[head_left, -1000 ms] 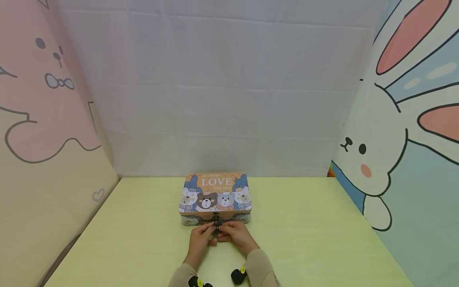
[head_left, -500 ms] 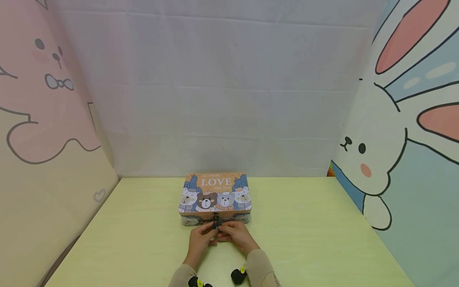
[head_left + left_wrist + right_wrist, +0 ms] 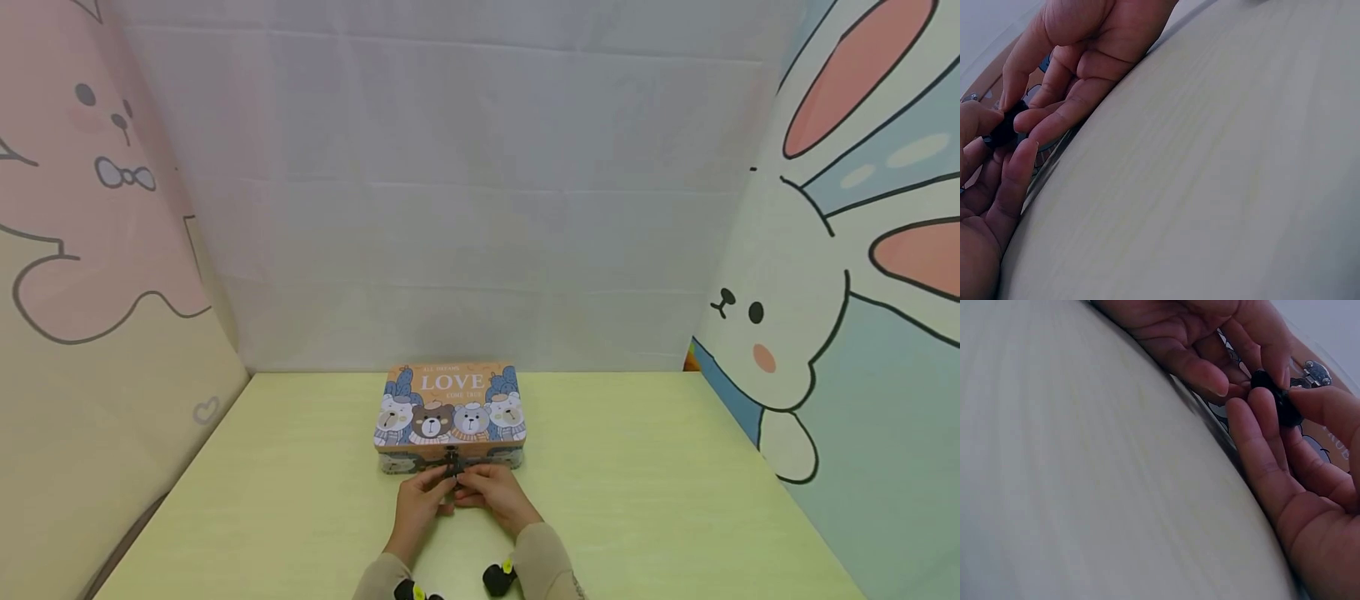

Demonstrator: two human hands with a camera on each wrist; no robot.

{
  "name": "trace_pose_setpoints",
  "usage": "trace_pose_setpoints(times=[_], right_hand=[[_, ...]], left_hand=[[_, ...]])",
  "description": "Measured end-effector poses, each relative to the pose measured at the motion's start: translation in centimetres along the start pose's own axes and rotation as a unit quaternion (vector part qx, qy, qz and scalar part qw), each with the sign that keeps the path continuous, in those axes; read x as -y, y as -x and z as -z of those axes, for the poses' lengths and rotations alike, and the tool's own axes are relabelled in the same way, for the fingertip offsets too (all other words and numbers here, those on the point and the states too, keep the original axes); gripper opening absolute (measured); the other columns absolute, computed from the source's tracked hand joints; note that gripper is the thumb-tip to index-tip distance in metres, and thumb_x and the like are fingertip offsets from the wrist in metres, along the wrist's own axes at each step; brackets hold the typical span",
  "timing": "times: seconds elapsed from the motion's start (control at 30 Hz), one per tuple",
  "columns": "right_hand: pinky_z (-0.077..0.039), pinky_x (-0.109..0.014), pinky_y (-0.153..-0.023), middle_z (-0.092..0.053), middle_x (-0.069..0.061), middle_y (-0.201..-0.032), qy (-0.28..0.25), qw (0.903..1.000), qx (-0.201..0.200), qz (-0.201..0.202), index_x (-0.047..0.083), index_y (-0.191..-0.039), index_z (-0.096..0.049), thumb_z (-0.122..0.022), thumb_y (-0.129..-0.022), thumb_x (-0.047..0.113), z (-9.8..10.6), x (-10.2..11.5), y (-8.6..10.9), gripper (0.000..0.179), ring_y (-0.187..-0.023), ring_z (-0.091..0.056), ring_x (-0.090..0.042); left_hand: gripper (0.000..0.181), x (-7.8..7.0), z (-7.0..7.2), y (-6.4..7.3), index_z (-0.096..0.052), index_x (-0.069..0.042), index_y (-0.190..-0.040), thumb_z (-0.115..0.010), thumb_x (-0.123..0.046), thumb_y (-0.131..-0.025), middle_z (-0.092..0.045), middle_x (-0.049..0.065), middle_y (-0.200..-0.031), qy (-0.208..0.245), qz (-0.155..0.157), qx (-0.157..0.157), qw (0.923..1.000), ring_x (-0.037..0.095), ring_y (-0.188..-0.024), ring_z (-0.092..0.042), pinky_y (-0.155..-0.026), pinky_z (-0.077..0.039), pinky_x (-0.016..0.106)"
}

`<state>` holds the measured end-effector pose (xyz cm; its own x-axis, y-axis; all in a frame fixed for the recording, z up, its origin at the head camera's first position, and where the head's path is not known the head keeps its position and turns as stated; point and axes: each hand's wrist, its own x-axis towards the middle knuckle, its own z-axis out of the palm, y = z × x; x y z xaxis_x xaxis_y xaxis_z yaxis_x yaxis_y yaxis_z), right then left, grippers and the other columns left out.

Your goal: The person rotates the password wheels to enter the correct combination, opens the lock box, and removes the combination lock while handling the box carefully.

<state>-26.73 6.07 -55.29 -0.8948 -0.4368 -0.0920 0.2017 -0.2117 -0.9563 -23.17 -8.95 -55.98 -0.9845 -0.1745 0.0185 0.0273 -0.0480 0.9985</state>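
A tin box (image 3: 450,408) printed with bears and the word LOVE sits at the far middle of the table, lid down. At its front clasp is a small black padlock (image 3: 1286,414), dark and partly covered by fingers. My left hand (image 3: 417,502) pinches it from the left with thumb and fingertips. From the other side my right hand (image 3: 498,495) pinches the same padlock, its lower fingers curled beneath. The silver clasp (image 3: 1317,374) shows just beyond the fingers in the right wrist view. How the padlock's shackle stands cannot be made out.
The pale yellow-green table (image 3: 637,475) stretches to both sides of the box. Behind the box hangs a white cloth (image 3: 465,208). Printed panels with a rabbit (image 3: 787,333) at right and a pink animal (image 3: 112,233) at left flank the table.
The padlock has tilted and shifted slightly between my fingertips. Both hands and the box hold the same place.
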Motion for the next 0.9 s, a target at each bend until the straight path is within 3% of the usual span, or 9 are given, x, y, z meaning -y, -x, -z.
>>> trace_pose_setpoints(times=[0.4,0.6,0.9], right_hand=[[-0.063,-0.033,-0.076,-0.068,-0.005,-0.078,0.01,0.9999,-0.008,-0.003,-0.017,-0.106,-0.062,-0.056,-0.099,0.0,0.01,-0.03,-0.02,0.019,-0.072,-0.068,-0.014],[-0.063,-0.031,-0.075,-0.067,-0.005,-0.078,0.003,1.0,-0.007,-0.002,-0.015,-0.102,-0.064,-0.057,-0.098,-0.001,-0.03,0.07,0.06,0.016,-0.072,-0.067,-0.012],[-0.063,-0.031,-0.075,-0.067,-0.005,-0.078,0.003,1.0,-0.007,-0.004,-0.015,-0.102,-0.063,-0.057,-0.098,-0.001,0.0,0.13,0.02,0.016,-0.072,-0.067,-0.012]], left_hand=[[0.032,-0.37,-0.03,0.17,-0.062,0.017,-0.119,-0.063,0.003,-0.09,-0.066,0.027,-0.116,0.002,0.007,-0.005,1.0,0.011,-0.068,-0.065,-0.053,-0.061,0.027],[0.038,-0.48,0.19,0.13,-0.059,0.019,-0.121,-0.066,0.007,-0.085,-0.068,0.025,-0.109,0.012,0.013,0.01,0.9998,0.011,-0.071,-0.065,-0.055,-0.062,0.028],[0.038,-0.23,0.24,0.04,-0.061,0.017,-0.122,-0.068,0.003,-0.087,-0.067,0.025,-0.116,0.008,0.01,0.014,0.9998,0.013,-0.07,-0.066,-0.055,-0.062,0.028]])
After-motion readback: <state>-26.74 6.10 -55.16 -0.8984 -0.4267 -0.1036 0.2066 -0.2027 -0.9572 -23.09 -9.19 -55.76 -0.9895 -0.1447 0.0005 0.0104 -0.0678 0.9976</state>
